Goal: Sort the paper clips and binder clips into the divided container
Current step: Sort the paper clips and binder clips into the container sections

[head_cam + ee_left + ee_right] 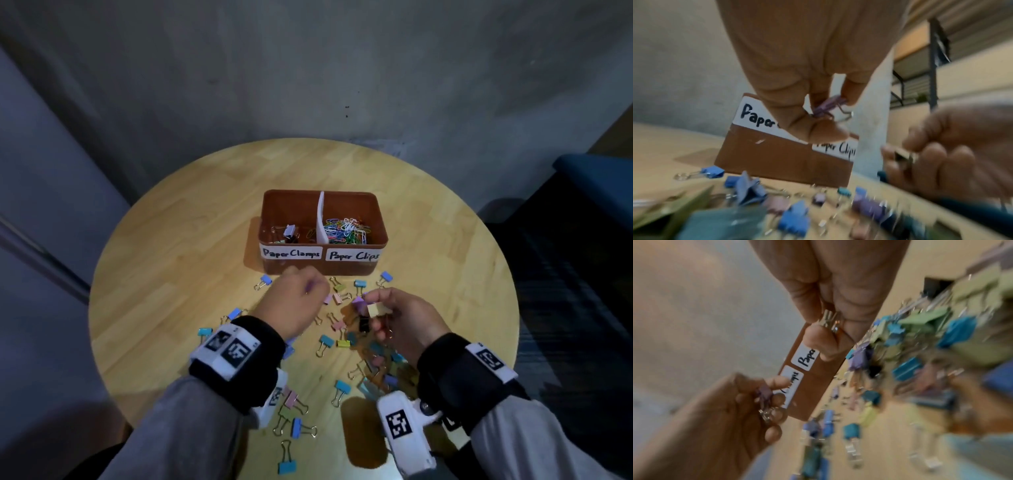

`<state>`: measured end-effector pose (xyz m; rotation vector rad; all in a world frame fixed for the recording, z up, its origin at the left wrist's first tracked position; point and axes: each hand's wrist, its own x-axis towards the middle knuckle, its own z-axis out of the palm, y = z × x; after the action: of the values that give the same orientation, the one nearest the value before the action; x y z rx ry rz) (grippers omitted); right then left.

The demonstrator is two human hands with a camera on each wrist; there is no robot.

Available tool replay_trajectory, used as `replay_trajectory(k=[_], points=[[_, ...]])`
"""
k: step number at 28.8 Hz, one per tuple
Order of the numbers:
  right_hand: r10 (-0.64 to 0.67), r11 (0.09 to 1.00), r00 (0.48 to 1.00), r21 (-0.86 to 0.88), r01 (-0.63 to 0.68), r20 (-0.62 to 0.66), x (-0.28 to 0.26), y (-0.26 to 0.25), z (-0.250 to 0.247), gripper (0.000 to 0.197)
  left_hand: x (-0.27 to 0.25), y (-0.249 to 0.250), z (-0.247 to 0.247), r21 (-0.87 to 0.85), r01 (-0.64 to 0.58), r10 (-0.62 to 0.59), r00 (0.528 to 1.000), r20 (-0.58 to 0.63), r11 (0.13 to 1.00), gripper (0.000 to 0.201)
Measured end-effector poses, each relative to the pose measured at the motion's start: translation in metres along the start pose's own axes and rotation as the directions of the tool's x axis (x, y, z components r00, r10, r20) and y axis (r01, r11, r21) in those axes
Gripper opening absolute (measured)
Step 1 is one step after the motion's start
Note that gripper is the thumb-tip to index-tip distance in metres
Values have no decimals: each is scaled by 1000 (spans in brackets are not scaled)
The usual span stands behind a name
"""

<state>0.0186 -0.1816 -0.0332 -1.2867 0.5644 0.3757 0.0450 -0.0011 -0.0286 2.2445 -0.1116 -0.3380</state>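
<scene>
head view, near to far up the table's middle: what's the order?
Blue binder clip → left hand → "Paper Clamps" label → container divider → table's far edge.

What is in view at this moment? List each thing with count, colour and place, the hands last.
Table: one, round, light wood, under everything.
Divided container: one, brown, at the table's middle; white divider, labels "Paper Clamps" on the left, "Paper Clips" on the right.
Paper clips: a heap, mixed colours, in the right compartment.
Sorted binder clips: a few, one white and black, in the left compartment.
Loose binder clips: many, blue, pink, yellow, green, purple, scattered on the table in front of the container.
Purple binder clip: one, pinched in the left hand.
Wrist cameras: two, white with black markers, under the wrists.
Left hand: in front of the container.
Right hand: holding several binder clips above the pile.
</scene>
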Motion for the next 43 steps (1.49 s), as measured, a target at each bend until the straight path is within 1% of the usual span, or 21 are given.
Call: replay_trajectory(k=[1,3,4,7,9,12,15,17,19,20,21,22,23,25,26,28,31,36,38,41,43], points=[[70,993,996,90,-75,60,-1,-5,4,23,0,2,-7,-221,67,-73,997,-20,973,20],[148,953,969,234,-194,199,0,-19,13,16,4,6,-26,-579,150,-200,980,-22,801,17],[153,941,956,260,-218,249,3,-28,20,17,8,7,-35,-679,150,-234,972,-34,718,15],[95,943,941,274,-189,324,12,-65,51,21,23,14,-62,-810,109,-296,952,-82,576,19],[50,941,948,302,-150,315,16,-85,75,20,34,20,-71,-836,100,-325,941,-97,539,22],[9,966,966,248,-75,258,18,-101,98,34,40,32,-74,-829,116,-313,947,-74,547,13],[-59,989,975,144,28,213,13,-100,96,36,31,37,-71,-800,96,-284,954,-95,592,23],[-110,994,973,5,111,201,3,-93,78,26,22,31,-66,-720,84,-249,960,-127,689,14],[-154,957,979,-227,182,137,-3,-78,52,15,11,20,-55,-559,75,-187,971,-146,826,16],[-192,896,977,-389,214,96,-2,-68,40,13,6,15,-48,-484,68,-156,977,-143,873,15],[-246,778,967,-581,237,65,2,-57,29,15,2,11,-40,-434,72,-140,982,-127,898,15],[-306,580,950,-779,240,65,10,-47,19,19,-2,8,-33,-403,75,-129,986,-110,912,15],[-321,335,942,-918,212,100,18,-39,12,21,-5,5,-27,-369,78,-122,988,-99,926,17],[-228,-70,954,-981,181,193,30,-27,6,29,-7,-2,-18,-291,75,-107,990,-94,954,15],[-170,-197,955,-958,209,243,36,-22,4,39,-7,-4,-16,-274,80,-109,990,-93,958,13],[-100,-309,948,-915,259,302,44,-16,2,50,-6,-9,-15,-247,87,-114,988,-99,965,9],[-124,-356,940,-899,257,318,48,-14,3,41,-1,-17,-14,-147,94,-112,986,-124,985,7],[-150,-337,922,-895,292,357,46,-10,5,34,6,-22,-13,72,124,-116,987,-111,990,4],[-219,-234,917,-930,284,335,44,-12,3,31,6,-21,-11,89,115,-106,989,-100,989,3],[-370,147,908,-952,268,198,38,-19,-10,24,3,-16,-4,106,91,-86,995,-52,990,2],[-383,521,920,-802,291,85,32,-22,-24,25,2,-9,6,142,62,-65,998,14,988,7]])
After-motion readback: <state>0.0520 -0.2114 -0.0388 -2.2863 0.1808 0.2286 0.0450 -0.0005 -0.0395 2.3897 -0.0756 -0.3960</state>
